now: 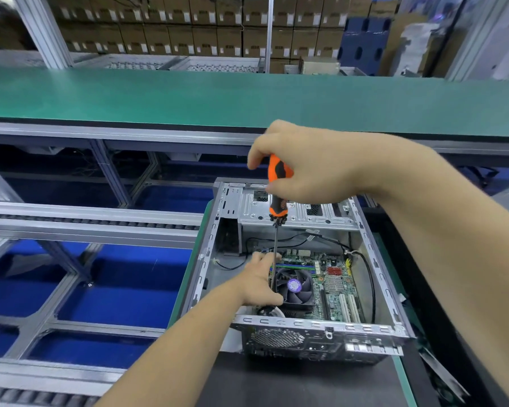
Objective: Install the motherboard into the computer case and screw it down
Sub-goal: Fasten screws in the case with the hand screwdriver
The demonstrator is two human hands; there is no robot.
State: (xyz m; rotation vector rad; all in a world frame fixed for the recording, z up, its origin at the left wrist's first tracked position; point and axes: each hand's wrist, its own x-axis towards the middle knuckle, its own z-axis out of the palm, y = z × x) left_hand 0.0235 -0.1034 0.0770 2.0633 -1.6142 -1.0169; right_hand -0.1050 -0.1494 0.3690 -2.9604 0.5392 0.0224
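head view: one wide-angle look down at a workbench on an assembly line.
right hand: the right hand is raised above the case, fingers and thumb curled round the handle of an orange and black screwdriver, held upright.
screwdriver shaft: the thin steel shaft runs straight down into the case; its tip is hidden beside the left hand, at the left edge of the board.
left hand: the left hand is inside the case, resting on the board next to the fan, fingertips gathered around the lower shaft; whether they pinch it cannot be told.
motherboard: the green printed motherboard lies flat on the floor of the case, toward its right and near side.
fan: a black round cooler fan with a purple centre label sits on the board, touching the left hand.
case: the open silver sheet-metal computer case lies on its side on a dark mat.
surroundings: a green conveyor belt runs behind, with stacked brown cardboard boxes beyond it.
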